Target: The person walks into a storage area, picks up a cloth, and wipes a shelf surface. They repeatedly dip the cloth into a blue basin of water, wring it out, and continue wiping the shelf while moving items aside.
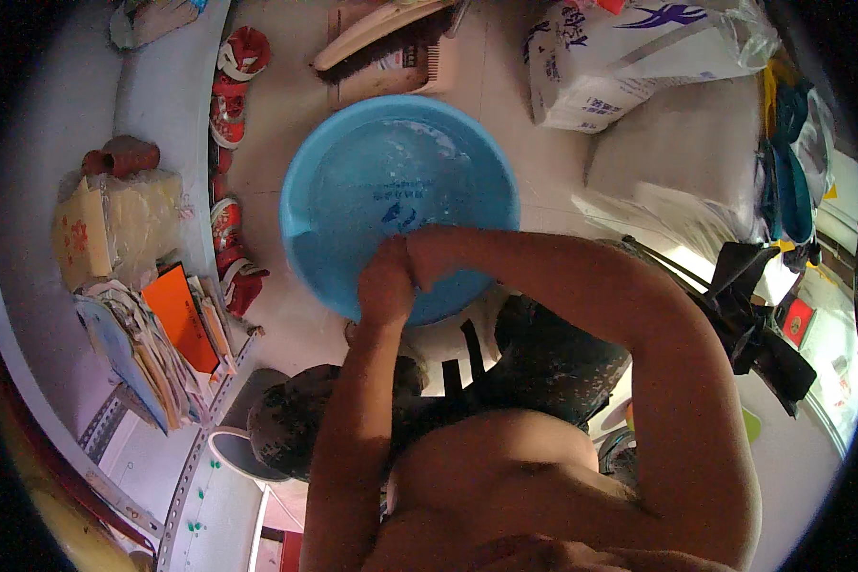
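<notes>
A round blue plastic basin [297, 179] with water in it stands on the floor before me. My left hand [386, 282] is over the near part of the basin, its fingers bent. Against it, on its right, my right hand [436, 259] is curled with the fingers pointing down. The two hands touch each other. Whether anything small lies between them is hidden by the fingers. Dark printed marks show on the basin's bottom, beyond the hands.
Beyond the basin lie a brush [379, 32] and a dustpan [432, 64]. Red and white shoes [227, 118] line the left shelf's edge. Papers and an orange folder [180, 314] stand on the shelf. A white plastic package [615, 57] is at the upper right, a grey bin [247, 450] at the lower left.
</notes>
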The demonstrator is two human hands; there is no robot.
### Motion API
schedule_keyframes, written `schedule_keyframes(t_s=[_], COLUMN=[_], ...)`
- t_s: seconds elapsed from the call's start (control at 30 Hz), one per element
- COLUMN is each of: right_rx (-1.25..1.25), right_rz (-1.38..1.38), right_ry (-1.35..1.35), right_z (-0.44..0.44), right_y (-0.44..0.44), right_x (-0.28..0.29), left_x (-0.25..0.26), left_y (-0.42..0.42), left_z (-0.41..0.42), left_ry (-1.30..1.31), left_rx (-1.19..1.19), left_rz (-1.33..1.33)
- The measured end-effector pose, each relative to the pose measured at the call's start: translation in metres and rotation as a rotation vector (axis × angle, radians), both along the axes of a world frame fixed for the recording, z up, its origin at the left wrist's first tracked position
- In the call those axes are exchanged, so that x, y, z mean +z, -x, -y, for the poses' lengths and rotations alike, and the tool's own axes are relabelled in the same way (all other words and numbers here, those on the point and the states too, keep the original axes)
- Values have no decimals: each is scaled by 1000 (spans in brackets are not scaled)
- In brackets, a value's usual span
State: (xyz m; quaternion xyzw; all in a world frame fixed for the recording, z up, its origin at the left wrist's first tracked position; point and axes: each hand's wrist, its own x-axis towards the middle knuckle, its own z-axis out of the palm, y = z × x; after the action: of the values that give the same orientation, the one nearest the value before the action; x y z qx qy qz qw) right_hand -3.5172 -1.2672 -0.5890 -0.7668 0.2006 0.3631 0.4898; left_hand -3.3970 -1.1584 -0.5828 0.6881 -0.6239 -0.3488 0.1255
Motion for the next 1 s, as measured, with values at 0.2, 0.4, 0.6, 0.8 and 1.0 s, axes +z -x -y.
schedule_keyframes(t_s=[0.2, 0.4, 0.6, 0.8, 1.0], right_rx=[-300, -189, -101, -460, -448], right_rz=[-18, 35, 206, 66, 170], right_ry=[262, 352, 351, 787, 453], right_z=[-6, -15, -1, -15, 141], right_y=[-2, 5, 3, -13, 27], right_x=[46, 29, 35, 41, 42], left_x=[11, 30, 11, -31, -18], left_y=[15, 14, -6, -22, -29], left_z=[5, 23, 21, 12, -5], left_ry=[-33, -298, -303, -172, 72], left_rx=[116, 133, 138, 26, 118], left_rz=[220, 87, -519, -231, 167])
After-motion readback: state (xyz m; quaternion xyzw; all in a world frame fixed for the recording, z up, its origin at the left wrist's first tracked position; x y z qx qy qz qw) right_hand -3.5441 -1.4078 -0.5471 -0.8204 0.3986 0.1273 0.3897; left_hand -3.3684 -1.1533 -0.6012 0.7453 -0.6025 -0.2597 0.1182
